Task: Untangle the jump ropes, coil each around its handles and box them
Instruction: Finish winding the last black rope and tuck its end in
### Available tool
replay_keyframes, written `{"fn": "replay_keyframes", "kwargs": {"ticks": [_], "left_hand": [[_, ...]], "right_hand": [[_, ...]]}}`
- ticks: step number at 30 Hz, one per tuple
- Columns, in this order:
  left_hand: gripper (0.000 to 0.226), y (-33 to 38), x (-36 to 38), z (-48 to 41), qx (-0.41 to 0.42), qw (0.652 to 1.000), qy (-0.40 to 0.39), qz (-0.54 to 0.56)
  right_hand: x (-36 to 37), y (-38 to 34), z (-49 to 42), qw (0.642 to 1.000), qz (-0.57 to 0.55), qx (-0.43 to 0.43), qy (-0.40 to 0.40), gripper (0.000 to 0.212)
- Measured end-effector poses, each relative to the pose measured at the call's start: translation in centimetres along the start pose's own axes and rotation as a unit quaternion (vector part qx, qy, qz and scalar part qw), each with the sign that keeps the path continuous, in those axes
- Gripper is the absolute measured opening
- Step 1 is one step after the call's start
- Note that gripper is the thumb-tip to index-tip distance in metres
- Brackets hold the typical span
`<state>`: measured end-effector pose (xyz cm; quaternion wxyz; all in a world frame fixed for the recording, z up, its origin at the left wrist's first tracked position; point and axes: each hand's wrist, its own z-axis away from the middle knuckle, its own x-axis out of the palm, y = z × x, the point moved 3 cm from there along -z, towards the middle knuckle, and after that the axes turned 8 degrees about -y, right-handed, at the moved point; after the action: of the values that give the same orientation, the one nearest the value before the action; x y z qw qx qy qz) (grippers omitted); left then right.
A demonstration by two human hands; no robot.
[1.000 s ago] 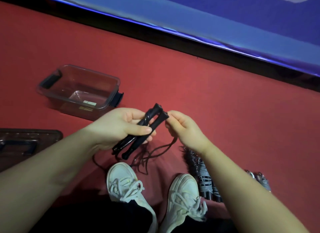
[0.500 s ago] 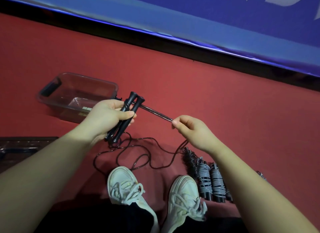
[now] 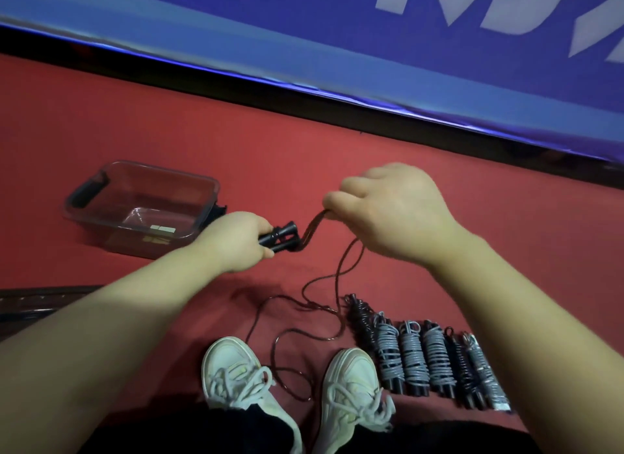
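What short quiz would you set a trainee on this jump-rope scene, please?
1. True or false: the left hand grips both black handles together.
2. The coiled jump ropes lie: A in the left hand; B in a row on the red floor beside the right shoe; C draped over the black handles.
3. Fill in: the right hand pinches the dark ___ running from the handles.
Key: 1 true; 2 B; 3 rope.
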<state>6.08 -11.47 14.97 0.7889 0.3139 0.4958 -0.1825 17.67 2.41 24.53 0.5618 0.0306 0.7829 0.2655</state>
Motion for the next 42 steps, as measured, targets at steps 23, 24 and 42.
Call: {"fn": "replay_keyframes", "kwargs": {"ticks": [23, 24, 42], "left_hand": [[0.019, 2.3, -5.4, 4.2, 0.127, 0.897, 0.165, 0.39], [0.015, 2.0, -5.4, 3.7, 0.089, 0.906, 0.185, 0.37], [0.008, 2.3, -4.9, 0.4, 0.02, 0.842, 0.119, 0.526]], "right_hand": [[8.1, -3.1, 0.1, 0.862, -0.48, 0.158, -0.037, 0.031], [8.1, -3.9, 0.0, 0.857, -0.484, 0.174, -0.036, 0.031], [6.0, -5.2, 1.0, 0.891, -0.256, 0.312, -0.209, 0.034]]}}
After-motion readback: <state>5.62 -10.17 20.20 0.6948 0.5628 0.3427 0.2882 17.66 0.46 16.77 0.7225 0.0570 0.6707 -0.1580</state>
